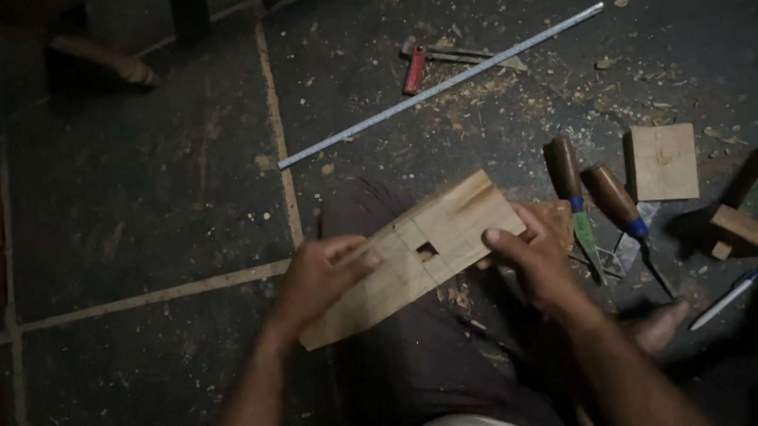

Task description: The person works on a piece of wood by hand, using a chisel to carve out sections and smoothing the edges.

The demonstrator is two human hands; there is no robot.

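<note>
Pale wood block (412,255), marked with pencil lines and cut with a small square mortise, held tilted above the dark tiled floor (130,194). Left hand (320,277) wrapped over its lower end, fingers curled around the edge. Right hand (532,257) pinching the upper end, thumb on top. Just right: two wooden-handled chisels (597,202), a small square offcut (664,161). Farther off, a long steel ruler (441,85) among shavings.
</note>
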